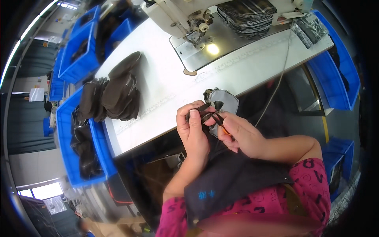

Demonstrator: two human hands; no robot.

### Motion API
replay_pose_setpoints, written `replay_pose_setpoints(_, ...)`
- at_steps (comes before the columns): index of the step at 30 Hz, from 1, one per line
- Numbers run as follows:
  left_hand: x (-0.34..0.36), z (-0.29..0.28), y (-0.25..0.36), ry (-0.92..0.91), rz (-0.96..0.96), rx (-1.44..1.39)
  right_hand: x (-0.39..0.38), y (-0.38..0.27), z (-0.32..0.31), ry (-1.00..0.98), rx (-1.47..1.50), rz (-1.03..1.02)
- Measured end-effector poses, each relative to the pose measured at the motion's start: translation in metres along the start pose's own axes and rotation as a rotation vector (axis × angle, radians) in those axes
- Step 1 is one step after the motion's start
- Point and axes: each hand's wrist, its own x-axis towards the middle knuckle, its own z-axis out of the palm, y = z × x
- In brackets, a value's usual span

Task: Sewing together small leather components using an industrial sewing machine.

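Your pink, dark-figured sleeves and dark apron, marked with small blue embroidery, lay nearest the camera. Your left forearm rose steeply from the lower edge, its wrist nearly straight. Your right elbow was bent well out to the side, so that the right forearm ran almost level toward the middle. Both hands met just off the front edge of the white sewing table.

Your left hand stood upright, thumb extended and fingers bent, pinching a dark strip with a tooth-like edge. Your right hand was turned inward, fingers curled into the palm, grasping a slim dark item with an orange part; its exact kind could not be told. The strip was between your two hands, and a fabric piece with a pale grey face showed just behind them; whether the two were joined could not be told.

Beyond your hands stood the sewing machine, with a stack of plaid fabric pieces beside it. Piles of dark brown fabric pieces lay at the table's left end, next to a blue bin holding dark material.
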Motion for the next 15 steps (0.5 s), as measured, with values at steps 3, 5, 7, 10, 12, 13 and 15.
replay_pose_setpoints(3, -0.0015, 0.0026, 0.0023, -0.015, -0.005, 0.084, 0.0023, 0.0000, -0.0033, 0.016, -0.041, -0.017)
replay_pose_setpoints(5, -0.0016, 0.0023, 0.0002, -0.068, 0.049, 0.124, 0.0036, -0.0026, -0.0026, 0.028, -0.052, -0.018)
replay_pose_setpoints(7, -0.0026, 0.0010, -0.0003, -0.080, 0.049, 0.132, 0.0038, -0.0025, -0.0022, 0.040, -0.061, -0.017)
replay_pose_setpoints(10, -0.0027, 0.0001, -0.0026, -0.110, 0.072, 0.144, 0.0040, -0.0012, -0.0020, 0.051, -0.043, -0.046)
replay_pose_setpoints(12, -0.0025, 0.0009, -0.0031, -0.130, 0.093, 0.147, 0.0043, -0.0031, -0.0022, 0.064, -0.048, -0.062)
replay_pose_setpoints(13, -0.0023, 0.0018, -0.0027, -0.136, 0.098, 0.155, 0.0042, -0.0029, -0.0026, 0.065, -0.048, -0.063)
replay_pose_setpoints(15, -0.0022, 0.0031, -0.0022, -0.144, 0.103, 0.162, 0.0042, -0.0016, -0.0035, 0.078, -0.045, -0.063)
